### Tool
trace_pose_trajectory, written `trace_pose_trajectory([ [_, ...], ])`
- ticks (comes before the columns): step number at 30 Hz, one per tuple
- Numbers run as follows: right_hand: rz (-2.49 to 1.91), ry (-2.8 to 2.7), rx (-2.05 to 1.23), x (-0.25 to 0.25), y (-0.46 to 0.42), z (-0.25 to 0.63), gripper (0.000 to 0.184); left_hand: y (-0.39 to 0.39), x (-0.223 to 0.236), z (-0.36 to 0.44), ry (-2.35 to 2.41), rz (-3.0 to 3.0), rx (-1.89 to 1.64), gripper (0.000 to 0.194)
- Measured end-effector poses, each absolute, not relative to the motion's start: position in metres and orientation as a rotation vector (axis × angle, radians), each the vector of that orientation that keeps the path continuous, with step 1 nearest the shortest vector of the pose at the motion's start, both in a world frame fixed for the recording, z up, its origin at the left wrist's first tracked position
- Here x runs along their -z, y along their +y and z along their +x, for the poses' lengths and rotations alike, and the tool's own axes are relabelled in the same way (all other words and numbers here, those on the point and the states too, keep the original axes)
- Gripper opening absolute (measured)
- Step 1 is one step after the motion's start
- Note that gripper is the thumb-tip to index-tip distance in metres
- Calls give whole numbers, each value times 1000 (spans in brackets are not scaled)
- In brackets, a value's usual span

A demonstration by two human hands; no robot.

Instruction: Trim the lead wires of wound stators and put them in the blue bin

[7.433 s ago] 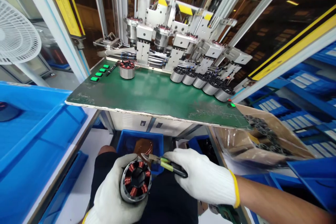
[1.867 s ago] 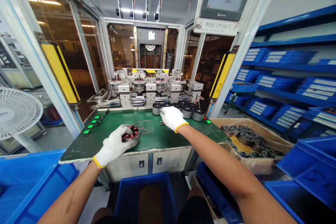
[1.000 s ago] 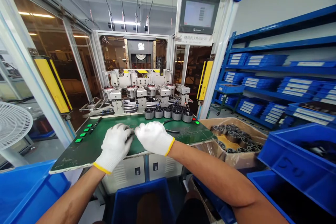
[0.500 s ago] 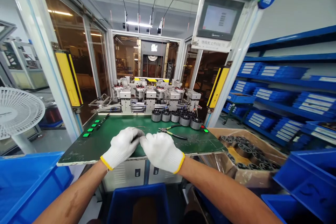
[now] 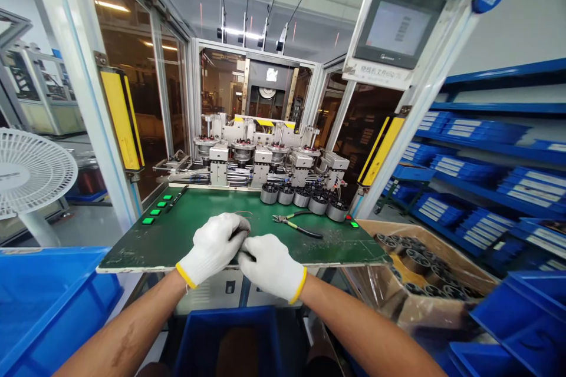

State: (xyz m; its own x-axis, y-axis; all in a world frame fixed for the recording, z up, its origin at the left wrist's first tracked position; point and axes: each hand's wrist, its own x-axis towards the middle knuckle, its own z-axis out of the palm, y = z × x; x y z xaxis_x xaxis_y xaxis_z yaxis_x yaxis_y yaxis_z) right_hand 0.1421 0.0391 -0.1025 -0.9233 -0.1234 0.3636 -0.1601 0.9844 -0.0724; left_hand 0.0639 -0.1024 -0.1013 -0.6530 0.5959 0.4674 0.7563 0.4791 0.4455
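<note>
My left hand [image 5: 216,242], in a white knit glove with a yellow cuff, is closed above the front of the green worktop [image 5: 145,247]. Gloved the same way, my right hand [image 5: 270,262] is closed too, its fingertips meeting those of the left. Whatever they pinch is hidden by the gloves. A thin copper-coloured wire [image 5: 244,212] shows just beyond the fingers. Right of the hands lie cutting pliers [image 5: 298,224] with green and black handles, their jaws pointing left. Several grey ring-shaped metal cores [image 5: 302,196] stand in a row behind the pliers.
A winding machine [image 5: 263,159] spans the worktop's back, between yellow side guards [image 5: 121,121]. Green buttons [image 5: 155,212] sit at left. A cardboard box [image 5: 411,303] of cores stands at right. Blue bins [image 5: 39,300] flank the table; another blue bin [image 5: 198,341] sits below.
The whole view has shifted, with the machine now further right. My right hand has dropped slightly against the left; both stay closed together over the worktop. Pliers and cores have not moved.
</note>
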Motion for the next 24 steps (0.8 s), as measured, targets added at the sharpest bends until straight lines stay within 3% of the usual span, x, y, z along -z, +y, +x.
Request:
trace_pose_trajectory([
  [3, 326, -2621, -208, 82, 45, 142, 28, -103, 100, 62, -2478, -1182, 947, 22],
  [10, -38, -2701, -48, 96, 49, 120, 30, -101, 97, 67, -2489, -1125, 928, 21],
  [12, 154, -2879, -375, 94, 47, 129, 25, -101, 98, 67, -2486, -1140, 894, 20],
  [14, 236, -2869, -1001, 84, 54, 137, 22, -102, 99, 67, -2486, -1153, 884, 20],
  [17, -21, -2451, -1732, 72, 76, 133, 23, -101, 100, 66, -2496, -1113, 865, 21],
  [20, -213, -2227, -1886, 78, 97, 117, 22, -98, 100, 68, -2506, -1067, 796, 22],
  [24, -184, -2172, -1852, 92, 106, 110, 23, -109, 91, 73, -2535, -1016, 787, 28],
])
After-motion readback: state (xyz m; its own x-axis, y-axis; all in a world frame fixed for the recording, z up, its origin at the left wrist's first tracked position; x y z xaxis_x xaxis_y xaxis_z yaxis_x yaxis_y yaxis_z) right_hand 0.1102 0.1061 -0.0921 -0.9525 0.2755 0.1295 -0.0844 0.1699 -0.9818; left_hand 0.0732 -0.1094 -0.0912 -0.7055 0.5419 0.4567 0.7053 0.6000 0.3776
